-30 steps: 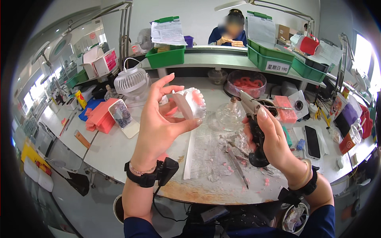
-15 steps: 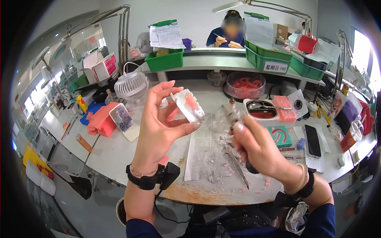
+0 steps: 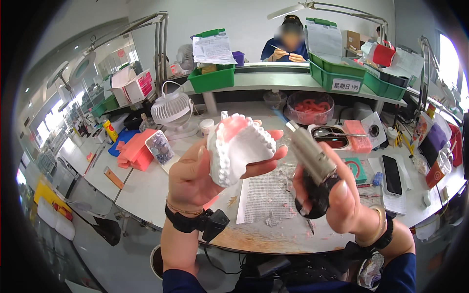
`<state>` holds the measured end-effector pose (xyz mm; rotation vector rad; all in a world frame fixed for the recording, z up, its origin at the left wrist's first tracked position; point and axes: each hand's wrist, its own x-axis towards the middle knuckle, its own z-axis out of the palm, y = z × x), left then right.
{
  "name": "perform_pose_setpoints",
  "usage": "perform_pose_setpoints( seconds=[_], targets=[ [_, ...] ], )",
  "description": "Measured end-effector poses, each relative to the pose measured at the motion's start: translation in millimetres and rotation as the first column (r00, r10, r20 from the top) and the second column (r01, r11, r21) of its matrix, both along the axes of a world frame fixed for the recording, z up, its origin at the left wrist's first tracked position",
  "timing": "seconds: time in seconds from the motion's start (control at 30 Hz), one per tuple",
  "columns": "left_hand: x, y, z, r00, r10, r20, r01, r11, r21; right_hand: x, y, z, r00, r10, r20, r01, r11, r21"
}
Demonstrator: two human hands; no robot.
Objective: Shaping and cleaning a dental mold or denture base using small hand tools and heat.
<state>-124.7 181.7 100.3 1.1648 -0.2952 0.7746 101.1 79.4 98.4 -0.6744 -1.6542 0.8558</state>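
A white plaster dental cast [image 3: 235, 158] with pink wax along part of its tooth arch rests in my left hand [image 3: 189, 177], whose fingers and thumb grip it from behind and the side. My right hand [image 3: 348, 207] is wrapped round a small hand torch [image 3: 314, 155] with a metal barrel and a black body. The barrel tilts up and left, beside the cast but apart from it. I cannot make out any flame. Below them lies a printed paper sheet [image 3: 259, 201] with pink and white crumbs; my right hand mostly hides a metal carving tool on it.
A clear bowl of pink wax strips [image 3: 310, 108], a tray with a spoon [image 3: 328, 133] and pink wax blocks [image 3: 357, 136] stand behind. A phone [image 3: 391, 175] lies right. A white fan [image 3: 172, 110] stands left. Across the shelf, green bins [image 3: 211, 80] and a person working.
The cast has turned so its tooth arch faces up toward me. My right hand has lifted the torch and swung its barrel up beside the cast. The view has shifted slightly.
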Motion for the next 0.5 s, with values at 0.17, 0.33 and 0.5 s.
perform_pose_setpoints(
  seconds=[0.17, 0.33, 0.5],
  targets=[
    [6, -2, 0, 0.975, 0.126, -0.181, -0.116, 0.991, 0.062, -17, -8, 10, 0.993, 0.108, 0.043, -0.101, 0.985, -0.139],
    [2, -13, 5, 0.979, 0.149, -0.141, -0.159, 0.985, -0.066, -3, -6, 2, 0.861, 0.498, -0.101, -0.508, 0.849, -0.145],
    [-20, 11, 1, 0.967, 0.010, 0.255, 0.037, 0.983, -0.182, -19, 67, -17, 0.958, 0.113, -0.264, -0.180, 0.953, -0.245]
  ],
)
